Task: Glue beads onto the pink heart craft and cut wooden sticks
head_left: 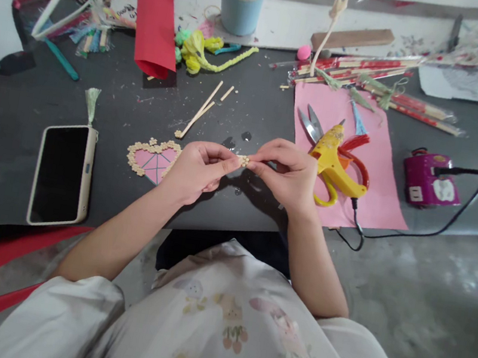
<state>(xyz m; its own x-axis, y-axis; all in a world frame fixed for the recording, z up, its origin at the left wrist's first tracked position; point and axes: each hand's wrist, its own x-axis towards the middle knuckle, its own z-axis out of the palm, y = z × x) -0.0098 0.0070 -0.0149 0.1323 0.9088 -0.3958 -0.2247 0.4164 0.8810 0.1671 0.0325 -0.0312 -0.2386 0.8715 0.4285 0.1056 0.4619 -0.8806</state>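
Craft work in progress at a dark table (2, 99), as seen by an onlooker in the room. A pink heart (145, 157), crossed by thin darker lines, lies near the table's front edge, left of centre. Done: small beige pieces (132, 163) line the heart's left side and its far, lobed edge, and some show along the right side. Left, as far as can be judged: the near tip, which shows bare of pieces; the lower right part passes behind the left hand (197, 172), so its state cannot be told. The work thus appears well advanced but incomplete.

The heart lies just left of the left hand, partly covered by it and gripped by neither hand. To its right, both hands meet over the table around a small beige cluster (245, 160): the left hand pinches one end between thumb and forefinger, and the right hand (288, 171) pinches the other likewise. Whether the cluster sits on a stick is too small to tell.

Just beyond the hands lie pale sticks (202, 109), with another cluster (178, 133) at their near end. Right of the right hand, a yellow glue gun (330, 160) rests across scissors (313, 125) on a pink sheet (384, 196).
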